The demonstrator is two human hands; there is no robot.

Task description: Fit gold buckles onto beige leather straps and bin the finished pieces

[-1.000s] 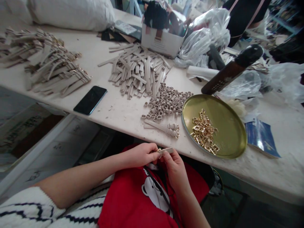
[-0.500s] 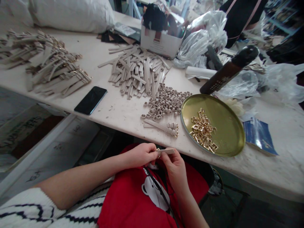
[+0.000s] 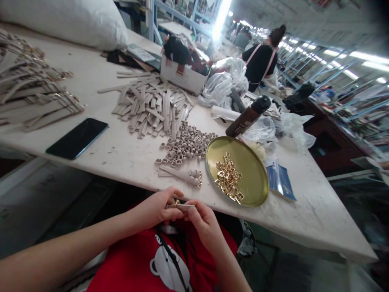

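My left hand (image 3: 158,209) and my right hand (image 3: 203,221) meet over my lap, just below the table edge. Both pinch one short beige strap with a gold buckle (image 3: 179,205) between the fingertips. On the table just above lie finished beige straps with buckles (image 3: 182,174). Beside them sits a pile of small beige loops (image 3: 185,144). A round gold tray (image 3: 252,190) holds several gold buckles (image 3: 227,178). Farther back is a heap of loose beige strap pieces (image 3: 148,103).
A black phone (image 3: 77,138) lies near the table's front edge at left. More buckled straps (image 3: 33,97) are stacked far left. A white box (image 3: 182,77), plastic bags (image 3: 225,83), a dark bottle (image 3: 247,117) and a blue packet (image 3: 281,182) crowd the back. A person (image 3: 261,56) stands beyond.
The camera has tilted up and swung right, showing the room behind. My hands stay together on the strap, which now sits lower between my fingers.
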